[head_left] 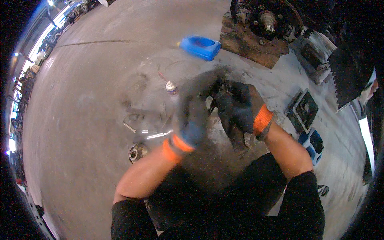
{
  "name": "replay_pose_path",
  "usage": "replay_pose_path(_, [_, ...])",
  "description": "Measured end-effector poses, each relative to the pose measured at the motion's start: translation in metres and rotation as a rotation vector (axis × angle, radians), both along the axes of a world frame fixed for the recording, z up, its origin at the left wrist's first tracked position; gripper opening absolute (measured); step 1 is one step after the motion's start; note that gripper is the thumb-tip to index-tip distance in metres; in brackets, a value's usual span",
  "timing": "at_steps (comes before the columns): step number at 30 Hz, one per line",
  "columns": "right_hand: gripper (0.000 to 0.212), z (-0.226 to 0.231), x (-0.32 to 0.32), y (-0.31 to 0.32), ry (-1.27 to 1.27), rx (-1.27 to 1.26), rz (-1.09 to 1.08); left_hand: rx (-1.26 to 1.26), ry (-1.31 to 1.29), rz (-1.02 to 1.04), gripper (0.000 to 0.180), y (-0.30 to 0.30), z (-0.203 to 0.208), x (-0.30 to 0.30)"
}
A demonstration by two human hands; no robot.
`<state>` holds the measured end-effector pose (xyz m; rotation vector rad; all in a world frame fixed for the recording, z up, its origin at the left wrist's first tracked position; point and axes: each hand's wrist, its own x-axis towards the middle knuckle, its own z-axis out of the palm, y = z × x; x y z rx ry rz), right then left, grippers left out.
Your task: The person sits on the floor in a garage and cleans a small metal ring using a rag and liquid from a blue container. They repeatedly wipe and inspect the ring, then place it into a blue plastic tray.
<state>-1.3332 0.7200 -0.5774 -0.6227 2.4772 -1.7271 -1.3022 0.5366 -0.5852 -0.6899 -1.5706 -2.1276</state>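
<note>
My left hand (194,116) and my right hand (237,107) both wear dark gloves with orange cuffs and meet above the concrete floor. The left hand is blurred by motion. A small dark part seems to sit between the two hands, but it is too blurred and hidden to name. A spray can (171,88) stands on the floor just left of my left hand. Several metal tools (156,135) and a long socket (129,127) lie below it. A round metal bearing piece (137,152) rests near my left forearm.
A blue plastic canister (201,47) lies on its side farther away. A rusty wheel hub (267,21) sits on a wooden block (250,47) at the top right. Dark metal brackets (304,109) and a blue box (313,144) lie to the right.
</note>
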Motion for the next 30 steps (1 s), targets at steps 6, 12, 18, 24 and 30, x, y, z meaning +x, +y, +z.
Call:
replay_pose_path(6, [0.024, 0.031, 0.023, -0.022, -0.245, -0.554, -0.109, 0.341, -0.046, -0.072, 0.036, 0.013, 0.021, 0.006])
replay_pose_path(12, [0.023, 0.02, 0.039, -0.024, 0.115, -0.18, -0.096, 0.415, -0.115, 0.025, 0.035, 0.019, 0.03, 0.016])
replay_pose_path(18, [0.025, 0.039, 0.056, -0.049, -0.109, -0.33, -0.216, 0.592, -0.328, 0.034, 0.039, 0.014, 0.034, 0.014])
replay_pose_path(24, [0.021, 0.064, 0.059, -0.066, 0.175, -0.025, -0.376, 0.613, -0.197, -0.071, 0.035, 0.01, 0.041, 0.023])
replay_pose_path(30, [0.017, 0.061, 0.057, -0.047, 0.028, -0.021, -0.333, 0.379, -0.109, -0.063, 0.043, 0.008, 0.035, 0.02])
